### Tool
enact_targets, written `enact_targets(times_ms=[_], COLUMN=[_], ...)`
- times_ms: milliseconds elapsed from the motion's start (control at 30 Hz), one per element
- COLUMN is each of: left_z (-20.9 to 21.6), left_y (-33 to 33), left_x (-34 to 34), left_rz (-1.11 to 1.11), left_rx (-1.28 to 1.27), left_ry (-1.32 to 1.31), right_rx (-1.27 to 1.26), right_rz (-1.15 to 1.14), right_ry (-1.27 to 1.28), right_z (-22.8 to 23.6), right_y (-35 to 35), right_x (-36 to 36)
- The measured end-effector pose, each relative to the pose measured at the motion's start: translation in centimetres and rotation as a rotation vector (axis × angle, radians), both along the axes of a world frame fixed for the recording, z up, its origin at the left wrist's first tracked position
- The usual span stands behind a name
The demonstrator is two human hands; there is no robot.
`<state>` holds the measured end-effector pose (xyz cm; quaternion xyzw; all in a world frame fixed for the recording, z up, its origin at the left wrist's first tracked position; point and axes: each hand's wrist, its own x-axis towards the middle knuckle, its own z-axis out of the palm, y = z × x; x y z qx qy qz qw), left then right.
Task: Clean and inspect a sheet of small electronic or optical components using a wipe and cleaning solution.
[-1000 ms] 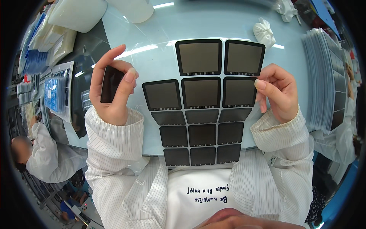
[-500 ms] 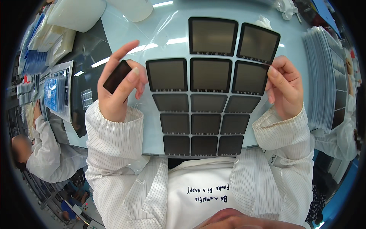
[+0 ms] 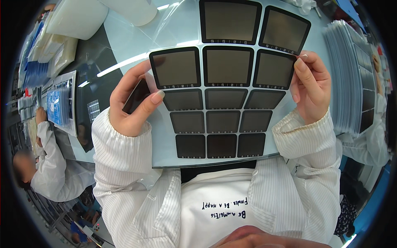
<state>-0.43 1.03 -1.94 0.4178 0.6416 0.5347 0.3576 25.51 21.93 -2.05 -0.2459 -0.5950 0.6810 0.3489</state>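
Observation:
Both hands hold a clear sheet of dark, black-framed rectangular panels (image 3: 226,99), set out in rows. The far panels look larger than the near ones, so the sheet seems tilted with its far side raised. My left hand (image 3: 131,118) is closed at the sheet's left edge, thumb in front and fingers partly behind. A loose dark rectangular piece (image 3: 135,97) lies within the same hand, partly covered by the thumb. My right hand (image 3: 313,89) pinches the right edge beside an upper panel. A thin pale and reddish sliver (image 3: 304,55) shows by its fingertips.
A tall stack of clear-edged panel sheets (image 3: 345,78) stands at the right. White rolls or tubs (image 3: 76,18) sit far left, above bundled packs (image 3: 62,47). A blue wrapped pack (image 3: 58,106) rests on a tray at left. Another person in white (image 3: 62,173) works at left.
My left hand has moved from beside the sheet onto its left edge, its raised fingers now closing behind it. The sheet's far part has risen toward me; my right hand keeps its pinch.

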Motion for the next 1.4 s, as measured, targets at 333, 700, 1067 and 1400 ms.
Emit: enact_targets(times_ms=[333,700,1067,1400], left_z=[0.0,-0.04,-0.38,-0.18], left_y=[0.65,0.69,0.79,0.48], left_x=[0.11,0.15,-0.11,-0.02], left_rz=[-0.075,-0.088,-0.099,-0.083], left_rx=[0.085,0.136,0.145,0.12], left_ry=[0.022,0.084,0.097,0.1], right_rx=[0.052,0.026,0.003,-0.008], right_rz=[0.011,-0.001,0.01,0.001], right_ry=[0.017,-0.011,-0.01,-0.04], right_z=[-0.49,-0.55,-0.81,-0.93], right_y=[0.09,0.13,0.31,0.22], right_x=[0.26,0.36,0.24,0.07])
